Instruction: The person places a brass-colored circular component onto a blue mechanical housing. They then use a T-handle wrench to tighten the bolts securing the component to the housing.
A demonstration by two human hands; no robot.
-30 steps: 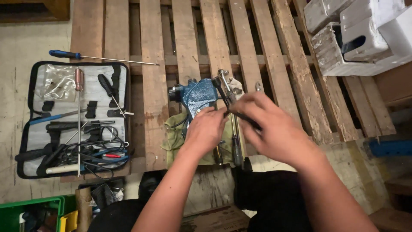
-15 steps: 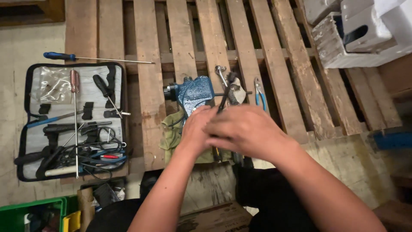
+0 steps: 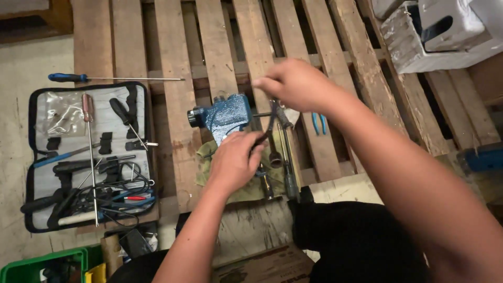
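Note:
A small blue bench vise (image 3: 224, 116) lies on a wooden pallet (image 3: 178, 68), on an olive cloth (image 3: 209, 154). My left hand (image 3: 234, 160) grips the dark handles of a pair of pliers (image 3: 268, 128) whose jaws point up beside the vise. My right hand (image 3: 293, 84) hovers just above the pliers' tip, fingers pinched together; whether it holds anything small is unclear. Several metal rods and sockets (image 3: 277, 157) lie under my hands.
An open tool case (image 3: 89, 157) with screwdrivers and pliers lies left. A long blue-handled screwdriver (image 3: 110, 78) rests above it. Blue-handled pliers (image 3: 318, 123) lie right of my hands. White foam blocks (image 3: 440, 31) sit top right. A green crate (image 3: 47, 264) is bottom left.
My right hand has lifted off the left hand and moved up and away over the vise. My left hand stays on the pliers. The camera view has shifted slightly.

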